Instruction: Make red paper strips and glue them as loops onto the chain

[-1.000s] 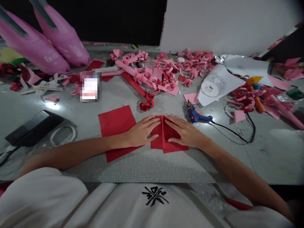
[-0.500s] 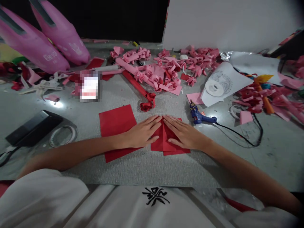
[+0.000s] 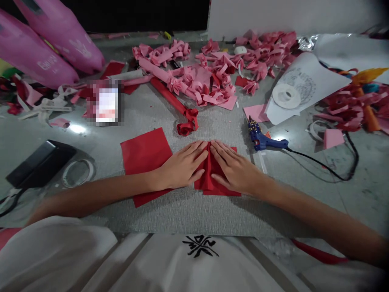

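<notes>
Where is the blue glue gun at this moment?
In the head view, the blue glue gun lies beyond and right of the right hand, near a pink paper sheet.

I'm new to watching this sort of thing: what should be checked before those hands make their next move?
1. Left hand and right hand both on the creased red paper: ok.
2. Lower edges of that paper lined up: not ok, they are staggered.
3. Flat red sheet free of the left arm: not ok, the arm crosses it.
4. Glue gun apart from both hands: ok.
5. Glue gun cool: cannot tell.
</notes>
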The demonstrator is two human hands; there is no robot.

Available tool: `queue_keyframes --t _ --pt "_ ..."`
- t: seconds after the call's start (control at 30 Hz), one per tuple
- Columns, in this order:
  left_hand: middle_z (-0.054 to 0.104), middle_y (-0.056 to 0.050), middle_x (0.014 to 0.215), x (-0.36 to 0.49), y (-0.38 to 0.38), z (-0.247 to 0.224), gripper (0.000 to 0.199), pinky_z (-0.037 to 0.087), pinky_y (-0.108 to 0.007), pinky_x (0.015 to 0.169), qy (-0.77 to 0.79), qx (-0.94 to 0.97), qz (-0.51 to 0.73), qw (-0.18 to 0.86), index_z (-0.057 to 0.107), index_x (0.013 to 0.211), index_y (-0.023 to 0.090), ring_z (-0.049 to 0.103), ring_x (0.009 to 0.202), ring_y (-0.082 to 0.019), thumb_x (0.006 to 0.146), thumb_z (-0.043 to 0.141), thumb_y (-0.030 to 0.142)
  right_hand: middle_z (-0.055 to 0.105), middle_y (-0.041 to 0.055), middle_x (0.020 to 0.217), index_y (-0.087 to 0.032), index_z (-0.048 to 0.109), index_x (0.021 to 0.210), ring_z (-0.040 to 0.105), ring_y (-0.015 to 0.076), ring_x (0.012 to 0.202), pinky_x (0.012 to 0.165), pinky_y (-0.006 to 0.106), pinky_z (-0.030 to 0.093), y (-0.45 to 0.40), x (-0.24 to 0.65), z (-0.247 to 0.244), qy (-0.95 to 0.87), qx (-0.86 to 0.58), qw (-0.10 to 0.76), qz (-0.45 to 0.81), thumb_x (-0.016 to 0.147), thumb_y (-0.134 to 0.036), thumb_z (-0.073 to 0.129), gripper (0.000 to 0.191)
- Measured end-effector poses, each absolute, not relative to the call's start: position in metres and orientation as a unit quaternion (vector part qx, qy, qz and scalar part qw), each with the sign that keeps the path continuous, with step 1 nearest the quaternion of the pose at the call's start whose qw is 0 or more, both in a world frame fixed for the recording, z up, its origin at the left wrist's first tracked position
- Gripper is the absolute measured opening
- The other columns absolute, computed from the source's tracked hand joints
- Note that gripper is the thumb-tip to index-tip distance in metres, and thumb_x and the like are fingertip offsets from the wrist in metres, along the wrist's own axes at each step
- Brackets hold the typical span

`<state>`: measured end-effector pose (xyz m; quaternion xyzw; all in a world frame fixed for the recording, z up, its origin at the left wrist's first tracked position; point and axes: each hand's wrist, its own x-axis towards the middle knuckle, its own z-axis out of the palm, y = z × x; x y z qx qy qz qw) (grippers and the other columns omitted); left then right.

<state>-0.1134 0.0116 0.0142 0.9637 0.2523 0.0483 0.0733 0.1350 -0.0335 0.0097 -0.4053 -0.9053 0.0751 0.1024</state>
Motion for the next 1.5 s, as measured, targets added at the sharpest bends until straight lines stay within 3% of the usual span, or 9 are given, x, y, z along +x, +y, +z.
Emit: queue_keyframes --t 0.5,0.7,0.87,1.0,1.33,1.5 --pt "0.029 -0.022 0.170 -0.117 0.012 0.011 0.056 0.028 -0.049 0.131 0.257 0.958 0.072 0.109 0.041 0.153 0.007 0.023 0.161 -0.034 0.106 0.045 0.038 0.022 0.0229 0.172 -0.006 0.010 0.169 0.022 0.0381 0.160 0.127 0.059 0.034 -0.039 0.137 0.009 -0.895 -0.419 0.122 0.089 0.104 -0.047 0.051 0.087" --pt "0.033 -0.021 0.169 -0.120 0.013 0.005 0.057 0.027 -0.045 0.131 0.260 0.957 0.081 0.098 0.039 0.156 0.004 0.022 0.162 -0.030 0.110 0.037 0.038 0.028 0.0212 0.170 -0.011 0.006 0.170 0.026 0.0335 0.159 0.126 0.057 0.038 -0.038 0.146 0.014 -0.907 -0.393 0.137 0.065 0.106 -0.035 0.050 0.081" --pt "0.033 -0.022 0.168 -0.118 0.011 0.003 0.064 0.025 -0.044 0.132 0.247 0.964 0.070 0.068 0.036 0.159 0.000 0.022 0.162 -0.030 0.111 0.037 0.043 0.020 0.0205 0.173 -0.010 0.006 0.169 0.022 0.0325 0.161 0.128 0.055 0.035 -0.034 0.149 0.013 -0.916 -0.370 0.108 0.108 0.103 -0.046 0.055 0.090" --pt "0.033 -0.021 0.168 -0.118 0.010 0.005 0.072 0.024 -0.044 0.133 0.239 0.967 0.060 0.061 0.035 0.160 0.000 0.024 0.161 -0.031 0.110 0.040 0.051 0.018 0.0206 0.173 -0.010 0.005 0.169 0.019 0.0338 0.161 0.127 0.058 0.034 -0.035 0.148 0.012 -0.915 -0.374 0.106 0.109 0.104 -0.046 0.054 0.089" --pt "0.031 -0.021 0.169 -0.119 0.008 0.003 0.071 0.023 -0.045 0.133 0.251 0.962 0.066 0.083 0.032 0.162 0.002 0.020 0.162 -0.030 0.110 0.038 0.050 0.021 0.0250 0.170 -0.004 0.008 0.168 0.022 0.0386 0.159 0.126 0.060 0.037 -0.043 0.138 0.016 -0.904 -0.404 0.101 0.093 0.104 -0.041 0.054 0.087" --pt "0.023 -0.025 0.171 -0.121 0.011 0.001 0.088 0.020 -0.047 0.133 0.246 0.962 0.068 0.101 0.027 0.163 -0.001 0.014 0.163 -0.032 0.105 0.040 0.065 0.021 0.0240 0.171 -0.007 0.005 0.169 0.021 0.0362 0.160 0.126 0.059 0.037 -0.042 0.143 0.017 -0.907 -0.399 0.108 0.082 0.104 -0.045 0.053 0.089"
